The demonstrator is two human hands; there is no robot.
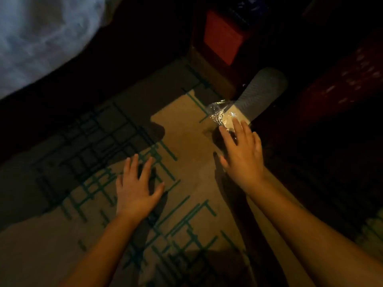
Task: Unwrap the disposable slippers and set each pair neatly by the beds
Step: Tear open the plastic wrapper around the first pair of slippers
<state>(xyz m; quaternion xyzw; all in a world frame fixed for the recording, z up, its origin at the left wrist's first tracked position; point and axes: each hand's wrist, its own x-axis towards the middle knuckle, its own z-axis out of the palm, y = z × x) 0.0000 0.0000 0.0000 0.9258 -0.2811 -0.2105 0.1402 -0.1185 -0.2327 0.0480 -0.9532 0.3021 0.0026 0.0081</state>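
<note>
A grey, textured disposable slipper pack [262,94], its near end sheathed in crinkled clear plastic wrap [219,113] over a pale cardboard band [232,119], lies on the tan carpet with dark green line pattern [186,125], its far end reaching toward the foot of a dark wooden cabinet with a red panel [222,38]. The right hand [242,154] reaches forward with fingers spread, fingertips [235,122] at the wrapped end; it encloses nothing, and whether they touch the wrap or hover just over it cannot be told. This posture suggests an approach to take up the pack for unwrapping. The left hand [134,191] is open and empty, palm down low over the carpet, probably as a brace for the lean; contact with the floor is uncertain. White bedding [41,38] occupies the upper left corner, cut off by the frame edge. The region right of the pack is too dark to resolve beyond a dark red patterned surface [342,79]. Whether the pack holds one slipper or a pair is hidden.
</note>
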